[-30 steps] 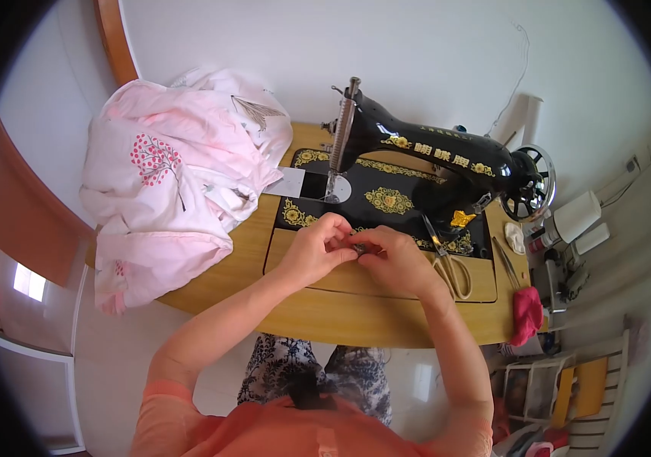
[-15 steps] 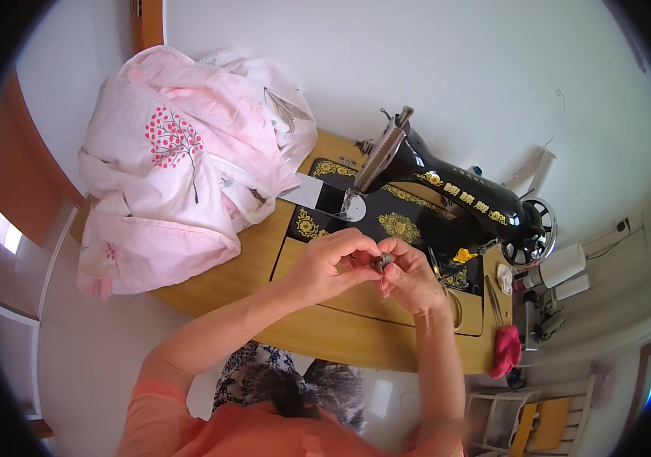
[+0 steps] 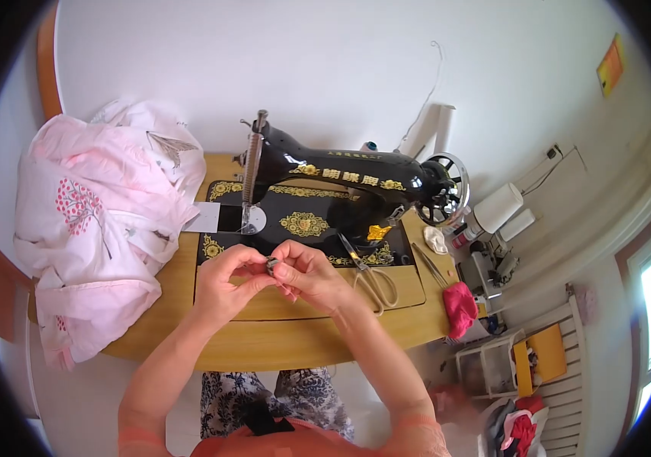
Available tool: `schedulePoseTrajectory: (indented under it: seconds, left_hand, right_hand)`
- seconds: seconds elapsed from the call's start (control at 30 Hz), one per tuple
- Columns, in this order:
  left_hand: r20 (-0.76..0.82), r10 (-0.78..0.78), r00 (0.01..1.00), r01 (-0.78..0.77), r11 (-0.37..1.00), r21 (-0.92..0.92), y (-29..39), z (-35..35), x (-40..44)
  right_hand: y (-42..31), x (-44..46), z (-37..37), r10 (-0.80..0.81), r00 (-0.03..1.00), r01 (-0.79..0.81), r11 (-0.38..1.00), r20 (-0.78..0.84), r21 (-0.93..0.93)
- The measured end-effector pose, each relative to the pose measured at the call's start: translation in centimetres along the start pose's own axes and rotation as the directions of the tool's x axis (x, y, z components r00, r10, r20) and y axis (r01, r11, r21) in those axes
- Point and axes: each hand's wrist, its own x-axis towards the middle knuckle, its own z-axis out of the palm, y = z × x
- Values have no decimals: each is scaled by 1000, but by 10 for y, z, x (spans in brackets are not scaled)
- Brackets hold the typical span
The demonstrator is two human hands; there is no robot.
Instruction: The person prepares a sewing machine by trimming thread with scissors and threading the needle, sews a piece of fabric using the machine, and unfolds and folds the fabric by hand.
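Observation:
Both my hands meet in front of the sewing machine, above the near part of its table. A small dark metal bobbin case [image 3: 271,265] sits between my fingertips, partly covered by them. My left hand [image 3: 228,280] pinches it from the left, and my right hand [image 3: 309,276] grips it from the right. Just beyond them stands the black sewing machine [image 3: 333,169] with gold decoration. Its slide plate [image 3: 202,218] is pulled out to the left, leaving a dark opening beside the needle plate.
Pink and white printed fabric [image 3: 131,259] is heaped on the table's left end. Scissors [image 3: 371,283] lie right of my hands. Farther right are tweezers [image 3: 429,264], a white cloth scrap [image 3: 436,240] and a red cloth [image 3: 459,308]. White thread cones [image 3: 497,207] stand beyond the table.
The view has turned to the right, so the machine and fabric appear farther left. My hands still hold the bobbin case together, and the scissors now show more fully.

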Motion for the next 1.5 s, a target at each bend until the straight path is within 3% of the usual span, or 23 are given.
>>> schedulePoseTrajectory:
  seconds: [0.23,0.43,0.47,0.53,0.73,0.83,0.93,0.97,1.07,1.27,1.4,1.43,1.5]
  left_hand:
    - [97,-74,993,76,997,-15,1,-2,1]
    - [174,70,982,-104,975,197,3,-1,5]
    - [147,188,971,-223,932,286,1,1,5]
    - [150,279,948,-316,868,384,-6,-2,3]
    - [262,193,946,-307,798,520,-2,-21,18]
    - [317,243,917,-378,784,493,-11,-47,36]
    - [298,186,936,-322,794,515,-28,-73,53]
    - [304,197,932,-339,770,540,-37,-81,60]
    - [341,195,920,-370,720,586,-62,-91,76]
    - [479,52,876,-400,633,663,-89,-85,94]
    - [565,-43,824,-397,668,630,-91,-83,97]
    - [568,10,823,-412,698,585,-96,-84,97]
    - [575,-27,818,-400,692,601,-97,-84,99]
  right_hand:
    - [6,-4,-2,-9,1000,9,1000,-11,-2]
    - [9,-9,-1,-79,995,78,997,-66,-24]
    - [14,-8,-3,-98,992,96,995,-85,-32]
    - [19,-5,-4,-108,986,98,992,-127,-81]
    - [19,11,5,-114,976,84,983,-185,-163]
    - [14,29,2,-131,989,107,955,-70,-275]
    - [9,58,-1,-214,965,42,702,-154,-711]
    - [20,69,-10,-492,869,211,281,48,-936]
    - [28,81,-6,-468,871,116,-102,150,-988]
    - [29,66,-10,-525,817,202,-127,239,-971]
    - [27,72,-7,-496,842,208,-70,215,-976]
    - [28,75,-8,-498,835,220,-88,234,-972]
    - [30,80,-9,-501,822,246,-120,272,-962]
